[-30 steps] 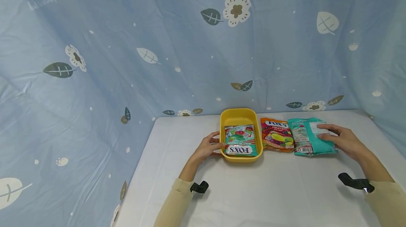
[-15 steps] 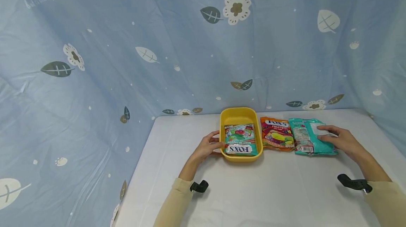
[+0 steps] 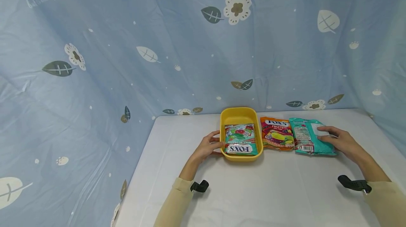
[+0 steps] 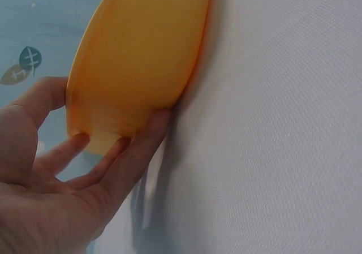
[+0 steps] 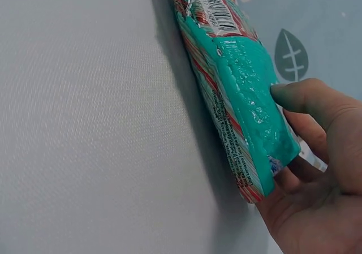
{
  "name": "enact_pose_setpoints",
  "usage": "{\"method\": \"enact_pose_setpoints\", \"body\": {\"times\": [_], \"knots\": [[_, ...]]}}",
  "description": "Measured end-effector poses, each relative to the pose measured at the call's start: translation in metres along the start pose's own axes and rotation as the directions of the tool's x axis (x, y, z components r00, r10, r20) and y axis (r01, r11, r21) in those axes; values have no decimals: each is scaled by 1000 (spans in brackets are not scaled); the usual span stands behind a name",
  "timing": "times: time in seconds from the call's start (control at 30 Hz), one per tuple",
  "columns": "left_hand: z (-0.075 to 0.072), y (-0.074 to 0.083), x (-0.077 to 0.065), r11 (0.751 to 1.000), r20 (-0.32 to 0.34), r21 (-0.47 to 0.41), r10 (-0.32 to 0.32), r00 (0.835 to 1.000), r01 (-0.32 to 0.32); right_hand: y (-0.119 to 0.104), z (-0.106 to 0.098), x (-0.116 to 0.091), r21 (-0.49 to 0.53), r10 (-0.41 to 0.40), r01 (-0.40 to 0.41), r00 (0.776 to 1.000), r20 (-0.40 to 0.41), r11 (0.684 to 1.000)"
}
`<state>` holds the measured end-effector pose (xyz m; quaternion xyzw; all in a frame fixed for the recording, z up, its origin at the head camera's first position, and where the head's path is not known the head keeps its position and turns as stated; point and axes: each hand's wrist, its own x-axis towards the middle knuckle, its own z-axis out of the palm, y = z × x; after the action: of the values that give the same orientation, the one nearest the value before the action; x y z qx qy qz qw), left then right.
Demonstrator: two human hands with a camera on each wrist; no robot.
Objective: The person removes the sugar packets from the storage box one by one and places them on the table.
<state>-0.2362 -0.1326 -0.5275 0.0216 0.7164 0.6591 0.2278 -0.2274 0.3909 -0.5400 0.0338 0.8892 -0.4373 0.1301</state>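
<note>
A yellow plastic container (image 3: 240, 114) stands on the white-covered table with a mint candy bag (image 3: 240, 139), its lettering upside down, lying inside. My left hand (image 3: 207, 147) grips the container's left side: the thumb is at the rim, and the other fingers press the outer wall (image 4: 141, 50). To the container's right lies an orange fruit candy bag (image 3: 277, 134). Beside that is a teal candy bag (image 3: 312, 139), back label up. My right hand (image 3: 342, 142) holds its right end; in the right wrist view the thumb (image 5: 288, 95) presses its face and the other fingers are partly hidden behind it.
The white table cover (image 3: 266, 191) stretches in front of the container and bags. A blue patterned curtain (image 3: 190, 43) hangs close behind them and along the left side. Each wrist carries a black strap mount (image 3: 200, 186).
The teal bag's upper left corner has shifted very slightly right, away from the orange bag. Both hands keep their places, and the container has not moved.
</note>
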Motion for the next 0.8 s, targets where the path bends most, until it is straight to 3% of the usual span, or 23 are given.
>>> {"method": "enact_pose_setpoints", "body": {"times": [0.27,0.4,0.57,0.8], "knots": [[-1,-2,1,1000,-2,-3,4,1000,-4,-2,1,0,-35,-19,18,999,-26,999],[0,-2,0,1000,-3,-6,0,1000,0,-6,2,-2,-110,-81,76,996,-41,991],[0,-1,0,1000,-4,-9,-5,1000,5,-13,0,-3,-235,-151,139,988,-33,962],[0,-2,1,1000,-7,-12,-4,1000,4,-22,-3,-1,-384,-178,156,984,-22,910]]}}
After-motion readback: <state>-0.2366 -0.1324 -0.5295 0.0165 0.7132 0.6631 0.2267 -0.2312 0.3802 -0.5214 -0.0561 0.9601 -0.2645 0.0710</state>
